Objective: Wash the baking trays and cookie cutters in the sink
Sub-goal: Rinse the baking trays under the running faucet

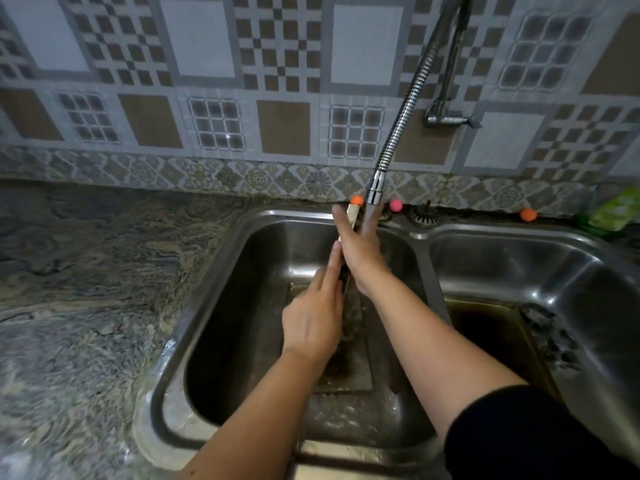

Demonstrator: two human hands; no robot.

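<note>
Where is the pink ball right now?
In the head view, the small pink ball sits on the steel sink's back rim, just right of the faucet's metal nozzle, against the tiled wall.

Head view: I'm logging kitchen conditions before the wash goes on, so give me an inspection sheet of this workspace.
Surface: wet marbled counter around a steel double sink.
Job's things: tray held edge-on under the tap stream; another tray flat in the left basin; brown water in the right basin.
Clutter: three small balls and a green sponge along the back ledge.
Grippers: left hand flat against the tray; right hand holds its upper part.
Cables: nothing seen.
Surroundings: patterned wall tiles, flexible faucet.
</note>
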